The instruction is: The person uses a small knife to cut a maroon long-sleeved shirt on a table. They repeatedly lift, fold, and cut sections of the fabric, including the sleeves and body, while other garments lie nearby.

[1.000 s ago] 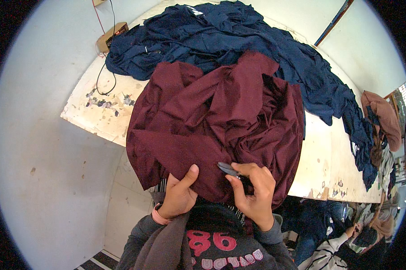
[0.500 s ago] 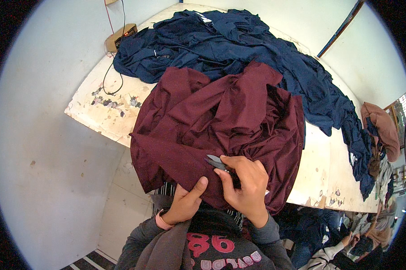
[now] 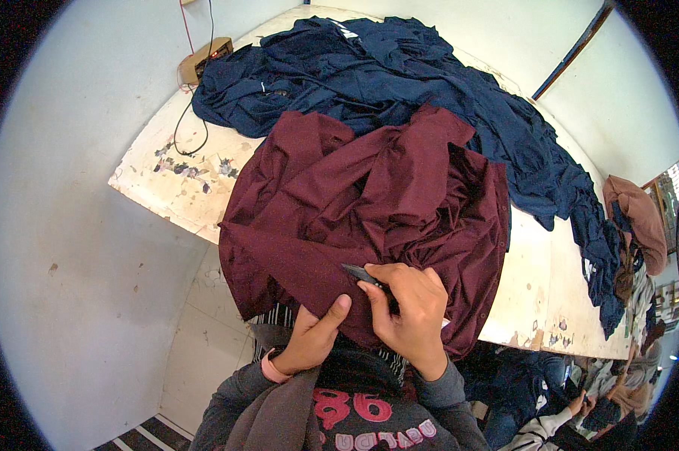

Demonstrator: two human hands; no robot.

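A maroon button-front garment lies crumpled over the table's near edge and hangs toward my lap. At its lower hem my left hand grips the cloth, thumb on top and the other fingers hidden underneath. Small dark thread snips are pinched between the thumb and fingers of my right hand. Their blades are together and point left, just over the maroon cloth, above my left thumb. Whether the tip touches the cloth or a thread, I cannot tell.
Navy garments are heaped along the back and right of the pale worn table. A small tan box with a cable stands at the far left, near fabric scraps. Brown cloth lies at right. At lower right shows another person's hand.
The snips' blades, apart half a second ago, have come together as my right fingers squeezed. My left hand keeps its hold, and the maroon garment has hardly moved.
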